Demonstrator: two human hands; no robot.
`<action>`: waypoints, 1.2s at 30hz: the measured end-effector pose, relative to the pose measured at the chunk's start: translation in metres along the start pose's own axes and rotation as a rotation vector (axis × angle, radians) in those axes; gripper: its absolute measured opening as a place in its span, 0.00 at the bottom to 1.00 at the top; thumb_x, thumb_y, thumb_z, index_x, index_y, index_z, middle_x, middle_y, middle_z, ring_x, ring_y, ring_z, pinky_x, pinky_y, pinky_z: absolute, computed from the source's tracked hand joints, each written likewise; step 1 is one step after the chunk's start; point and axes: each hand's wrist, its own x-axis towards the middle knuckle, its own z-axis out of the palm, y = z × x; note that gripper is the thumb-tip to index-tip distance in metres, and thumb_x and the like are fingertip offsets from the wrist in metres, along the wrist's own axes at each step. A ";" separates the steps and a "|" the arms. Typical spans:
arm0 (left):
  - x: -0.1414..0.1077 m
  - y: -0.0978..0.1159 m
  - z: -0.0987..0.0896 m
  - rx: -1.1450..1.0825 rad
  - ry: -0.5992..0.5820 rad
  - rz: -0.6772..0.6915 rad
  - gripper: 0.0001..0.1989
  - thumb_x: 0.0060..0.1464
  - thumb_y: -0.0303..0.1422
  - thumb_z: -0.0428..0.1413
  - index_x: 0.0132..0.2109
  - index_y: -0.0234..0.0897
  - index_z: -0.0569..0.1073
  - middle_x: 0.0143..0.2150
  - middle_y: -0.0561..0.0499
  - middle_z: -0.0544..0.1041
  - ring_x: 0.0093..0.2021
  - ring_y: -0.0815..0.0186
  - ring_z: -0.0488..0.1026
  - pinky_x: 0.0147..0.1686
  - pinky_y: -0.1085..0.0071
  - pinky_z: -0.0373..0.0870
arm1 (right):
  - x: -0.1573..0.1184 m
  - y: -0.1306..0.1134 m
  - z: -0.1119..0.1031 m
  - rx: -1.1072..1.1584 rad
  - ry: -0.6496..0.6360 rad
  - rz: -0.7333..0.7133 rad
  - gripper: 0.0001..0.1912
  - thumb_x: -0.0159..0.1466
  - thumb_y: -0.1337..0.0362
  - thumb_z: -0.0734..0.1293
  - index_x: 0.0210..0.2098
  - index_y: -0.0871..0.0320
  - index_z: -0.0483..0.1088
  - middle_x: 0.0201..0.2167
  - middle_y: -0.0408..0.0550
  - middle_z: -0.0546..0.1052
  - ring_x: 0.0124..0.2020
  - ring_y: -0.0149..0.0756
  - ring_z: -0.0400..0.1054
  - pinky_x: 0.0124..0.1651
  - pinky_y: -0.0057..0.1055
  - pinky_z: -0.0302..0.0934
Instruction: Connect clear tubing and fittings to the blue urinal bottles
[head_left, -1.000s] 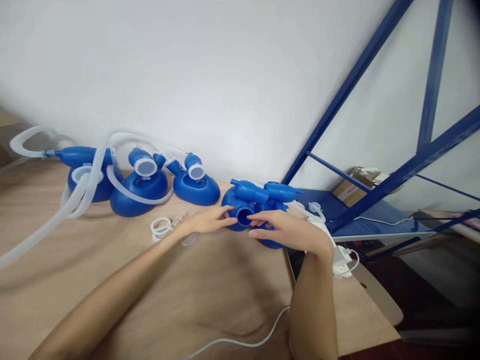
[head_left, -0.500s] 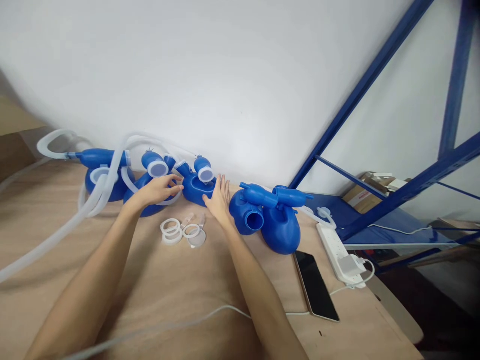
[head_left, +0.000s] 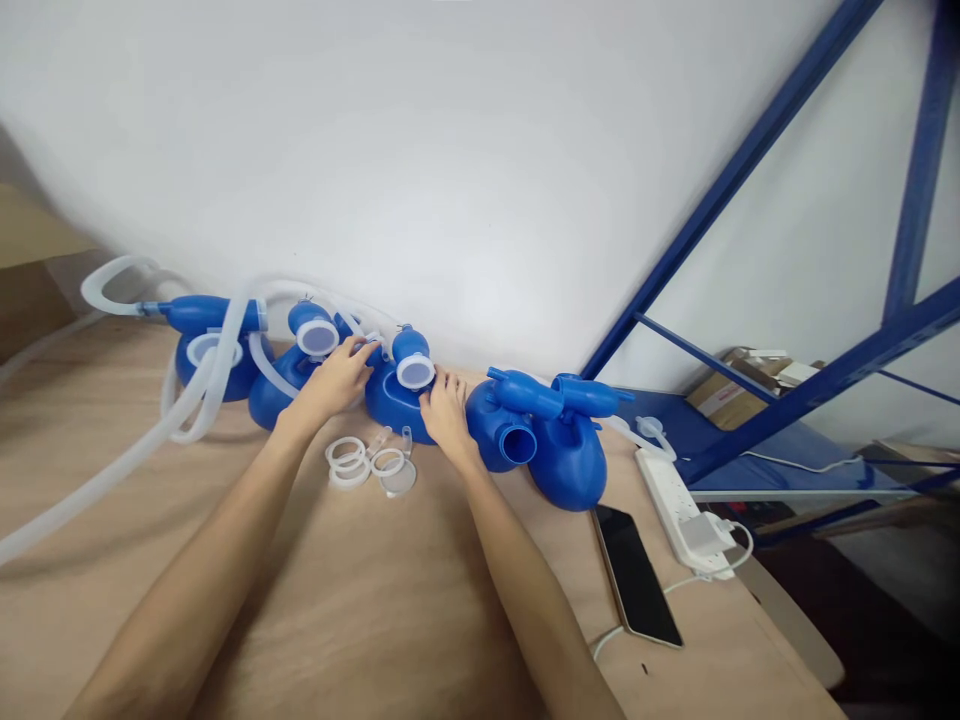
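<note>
A blue plastic urinal bottle [head_left: 400, 404] stands upright against the wall, with a smaller blue part and its white-rimmed round end [head_left: 415, 373] on top. My left hand [head_left: 341, 378] is at the bottle's left neck, fingers bent round it. My right hand [head_left: 447, 408] grips the bottle's right end, with its thumb at the front and fingertips partly hidden behind. Just in front lie several white rings [head_left: 346, 455], a translucent disc [head_left: 399, 478] and small clear strips [head_left: 379, 440].
More blue bottles with pale hoses [head_left: 180, 400] stand on the left. Two blue bottles [head_left: 568, 465] with blue parts on top are to the right. A tablet [head_left: 637, 575], a white power strip [head_left: 671, 500] and a blue metal shelf [head_left: 787, 475] are at the far right.
My left hand has moved right and up onto the bottle's neck. My right hand's fingers, stretched before, have curled in at its right end. The white cable no longer crosses the table's front.
</note>
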 end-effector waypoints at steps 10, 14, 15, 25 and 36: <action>-0.003 0.008 -0.005 0.368 0.034 0.308 0.19 0.69 0.36 0.51 0.61 0.41 0.78 0.74 0.40 0.65 0.68 0.40 0.64 0.54 0.47 0.73 | -0.017 0.002 -0.048 0.044 -0.354 -0.118 0.18 0.67 0.70 0.58 0.56 0.60 0.66 0.58 0.60 0.75 0.63 0.55 0.64 0.62 0.50 0.65; -0.002 0.013 -0.001 0.381 -0.008 0.392 0.16 0.69 0.31 0.50 0.55 0.39 0.81 0.65 0.37 0.76 0.68 0.42 0.66 0.55 0.46 0.70 | -0.014 0.011 -0.052 0.071 -0.420 -0.156 0.18 0.63 0.70 0.61 0.53 0.58 0.67 0.56 0.57 0.77 0.62 0.55 0.66 0.63 0.50 0.65; -0.002 0.015 0.000 0.387 -0.011 0.395 0.17 0.69 0.29 0.49 0.54 0.38 0.81 0.63 0.35 0.77 0.67 0.42 0.67 0.55 0.45 0.69 | -0.014 0.011 -0.052 0.076 -0.422 -0.159 0.17 0.64 0.69 0.61 0.53 0.58 0.67 0.56 0.58 0.77 0.62 0.56 0.65 0.63 0.50 0.65; -0.011 0.021 0.012 0.417 0.038 0.380 0.23 0.68 0.22 0.42 0.57 0.33 0.79 0.59 0.28 0.76 0.65 0.37 0.67 0.51 0.43 0.69 | -0.026 0.006 -0.051 0.107 -0.360 -0.129 0.19 0.70 0.64 0.58 0.59 0.56 0.66 0.62 0.58 0.75 0.66 0.59 0.63 0.60 0.56 0.67; -0.007 0.014 -0.011 0.424 -0.032 0.417 0.20 0.71 0.35 0.50 0.64 0.33 0.73 0.56 0.32 0.77 0.58 0.45 0.72 0.46 0.56 0.70 | -0.031 0.011 -0.051 0.200 -0.372 -0.136 0.22 0.74 0.56 0.56 0.64 0.53 0.64 0.68 0.54 0.71 0.71 0.58 0.57 0.67 0.64 0.57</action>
